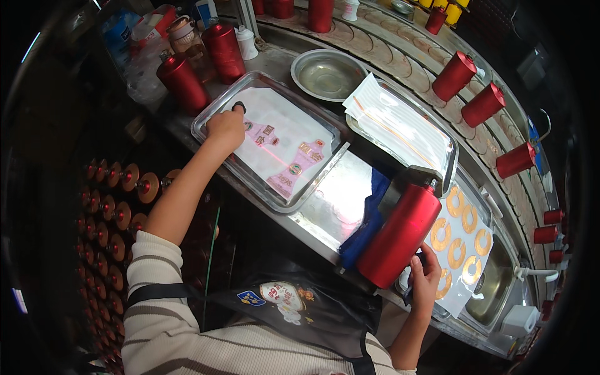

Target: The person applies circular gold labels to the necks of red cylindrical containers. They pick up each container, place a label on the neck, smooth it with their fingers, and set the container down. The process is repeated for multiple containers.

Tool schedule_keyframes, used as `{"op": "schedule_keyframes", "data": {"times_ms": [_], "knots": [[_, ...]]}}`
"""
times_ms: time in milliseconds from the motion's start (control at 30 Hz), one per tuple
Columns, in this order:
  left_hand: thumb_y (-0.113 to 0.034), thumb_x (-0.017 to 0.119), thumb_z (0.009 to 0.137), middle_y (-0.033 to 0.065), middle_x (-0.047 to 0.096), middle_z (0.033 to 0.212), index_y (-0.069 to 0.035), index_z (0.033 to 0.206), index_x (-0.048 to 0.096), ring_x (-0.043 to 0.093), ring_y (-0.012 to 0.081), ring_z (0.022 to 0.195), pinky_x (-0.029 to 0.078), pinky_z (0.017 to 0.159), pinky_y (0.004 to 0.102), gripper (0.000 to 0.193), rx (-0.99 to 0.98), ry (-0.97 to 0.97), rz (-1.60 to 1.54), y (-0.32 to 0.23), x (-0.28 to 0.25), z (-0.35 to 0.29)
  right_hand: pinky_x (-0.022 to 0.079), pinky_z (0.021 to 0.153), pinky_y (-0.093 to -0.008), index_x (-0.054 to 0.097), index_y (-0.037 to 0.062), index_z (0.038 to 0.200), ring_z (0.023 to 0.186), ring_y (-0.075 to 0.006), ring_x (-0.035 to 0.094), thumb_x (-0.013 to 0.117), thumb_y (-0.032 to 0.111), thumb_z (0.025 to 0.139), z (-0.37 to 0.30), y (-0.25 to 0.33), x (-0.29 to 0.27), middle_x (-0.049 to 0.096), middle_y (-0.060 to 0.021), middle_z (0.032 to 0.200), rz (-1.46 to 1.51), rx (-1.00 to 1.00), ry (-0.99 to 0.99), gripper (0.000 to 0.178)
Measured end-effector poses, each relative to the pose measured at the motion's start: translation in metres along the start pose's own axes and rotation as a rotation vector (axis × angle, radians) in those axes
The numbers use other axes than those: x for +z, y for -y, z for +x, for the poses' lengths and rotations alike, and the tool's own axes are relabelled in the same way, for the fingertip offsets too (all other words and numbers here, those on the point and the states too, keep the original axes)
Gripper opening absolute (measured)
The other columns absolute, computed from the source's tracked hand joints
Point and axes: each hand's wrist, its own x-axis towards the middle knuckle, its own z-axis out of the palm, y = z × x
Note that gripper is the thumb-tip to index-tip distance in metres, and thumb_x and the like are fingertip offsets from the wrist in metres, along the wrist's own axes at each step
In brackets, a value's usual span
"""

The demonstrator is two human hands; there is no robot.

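Observation:
My left hand point(226, 130) rests on the white sheet in a metal tray point(279, 207), its index finger stretched out and wearing a black finger cover. Beside its fingers lies a pink printed label point(261, 135); a second, larger pink label point(296, 170) lies further right on the same sheet. A red bottle point(403, 234) leans in a dark holder with a blue cloth point(364, 228) at its left. At the bottle's lower right side is my right hand point(425, 279), its thumb and forefinger apart. Its other fingers are partly hidden, with dark covers on some.
Gold ring-shaped labels point(456, 253) lie on a sheet at the right, beside a sink point(497, 294). Beyond the tray stand a metal bowl point(329, 75) and a tray of white sheets point(400, 119). Red bottles point(454, 76) ride a curved conveyor; two more red bottles point(183, 83) stand at the left.

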Motion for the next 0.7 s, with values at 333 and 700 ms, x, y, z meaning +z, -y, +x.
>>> {"op": "schedule_keyframes", "data": {"times_ms": [333,700], "knots": [[-0.037,0.081,0.069,0.0188,0.059,0.122,-0.002,0.12,0.049,0.052,0.0352,0.123,0.037,0.101,0.0486,0.069,0.389,-0.196,-0.26,-0.019,0.037,0.076,0.048,0.081,-0.0248,0.056,-0.0049,0.132,0.089,-0.0108,0.059,0.068,0.016,0.09,-0.007,0.01,-0.002,0.064,-0.006,0.099,-0.021,-0.004,0.036,0.048],[-0.036,0.083,0.068,0.0142,0.068,0.104,-0.005,0.105,0.053,0.064,0.0313,0.101,0.04,0.092,0.0489,0.056,0.411,-0.119,-0.198,-0.014,0.011,0.125,0.047,0.077,-0.0231,0.056,-0.0029,0.133,0.085,-0.0093,0.057,0.065,0.006,0.09,-0.009,0.004,-0.006,0.06,-0.0022,0.092,-0.018,0.023,-0.005,0.045]]}}
